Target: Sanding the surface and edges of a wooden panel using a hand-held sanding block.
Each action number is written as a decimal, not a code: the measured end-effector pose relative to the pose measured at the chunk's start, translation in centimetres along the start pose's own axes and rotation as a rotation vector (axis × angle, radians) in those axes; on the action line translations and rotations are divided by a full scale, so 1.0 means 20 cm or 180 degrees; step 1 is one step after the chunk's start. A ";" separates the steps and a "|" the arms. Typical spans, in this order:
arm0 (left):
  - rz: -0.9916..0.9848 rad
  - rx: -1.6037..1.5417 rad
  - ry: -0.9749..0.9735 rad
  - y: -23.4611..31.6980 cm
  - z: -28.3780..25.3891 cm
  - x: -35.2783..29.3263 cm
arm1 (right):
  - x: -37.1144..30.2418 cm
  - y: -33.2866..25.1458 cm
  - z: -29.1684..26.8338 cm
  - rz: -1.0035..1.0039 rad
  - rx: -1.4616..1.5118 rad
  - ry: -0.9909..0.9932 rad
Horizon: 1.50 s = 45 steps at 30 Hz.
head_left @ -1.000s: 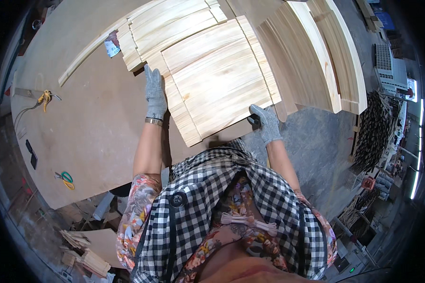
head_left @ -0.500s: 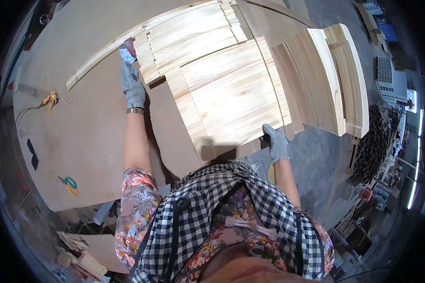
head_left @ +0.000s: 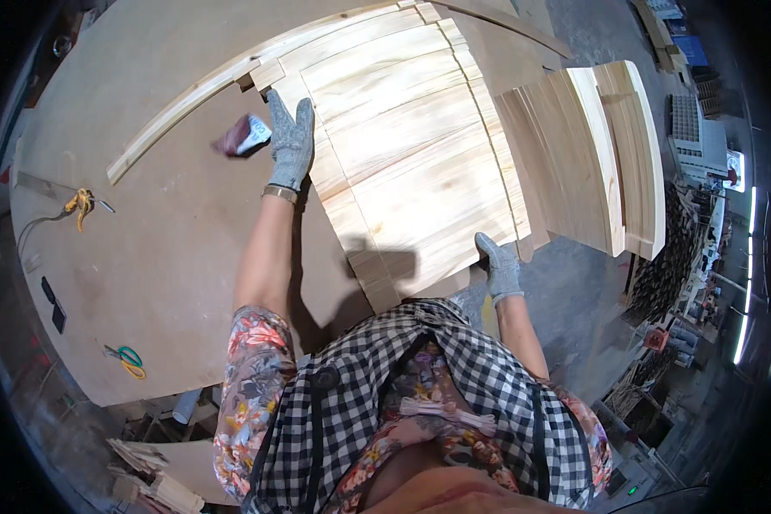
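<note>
Since they lie well off to your left, the two black slabs [head_left: 58,317], the yellow tool [head_left: 80,206] and the scissors [head_left: 128,355] leave the table [head_left: 167,248] beside your forearm free of clutter, perhaps so they can be reached without getting underfoot of the wood. Further over, the long strip [head_left: 180,111] lies along the far side, its right end by the other pieces.

Just beside your left hand [head_left: 291,146] is a maroon and white scrap [head_left: 244,137]; it is blurred, and you may or may not be touching it. That gloved hand lies at the left edge of the panel [head_left: 411,146], thumb and fingers parted with a clear gap, closed round nothing; it seems placed to guide or steady that edge.

The panel sits face up before you, over the table, its near corner close to your apron [head_left: 351,368], likely within easy reach of both arms. At its near right corner your right hand [head_left: 504,270] has the thumb along the edge, which would check that corner; the other fingers are too hidden to tell how far they close. Right of it, the boards [head_left: 565,154] are stacked close together, apart from that hand.
</note>
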<state>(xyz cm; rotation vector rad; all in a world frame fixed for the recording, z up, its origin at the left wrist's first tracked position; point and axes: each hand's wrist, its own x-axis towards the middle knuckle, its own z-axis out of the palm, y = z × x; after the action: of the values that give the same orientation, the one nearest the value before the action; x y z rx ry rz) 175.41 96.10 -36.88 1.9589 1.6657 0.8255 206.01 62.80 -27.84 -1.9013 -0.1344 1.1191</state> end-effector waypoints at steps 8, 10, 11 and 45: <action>-0.0231 -0.1758 0.0827 -0.06 -0.47 -0.01 | -0.15 0.06 -0.15 0.0421 -0.0485 0.0264; -0.0293 -0.1904 0.0972 -0.11 -0.48 0.06 | -0.22 0.03 -0.09 0.0277 -0.0596 0.0202; -0.0273 -0.1856 0.0914 -0.14 -0.47 0.10 | -0.24 0.01 -0.06 0.0203 -0.0650 0.0173; -0.0114 -0.0817 0.0844 -0.24 -0.18 0.38 | 0.45 -1.16 0.84 -0.2826 -0.2699 -0.0039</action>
<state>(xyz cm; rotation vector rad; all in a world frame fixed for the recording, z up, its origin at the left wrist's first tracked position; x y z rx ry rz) 170.23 104.16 -36.18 1.6984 1.6356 1.2629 206.26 91.61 -19.58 -2.1292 -1.4900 0.4510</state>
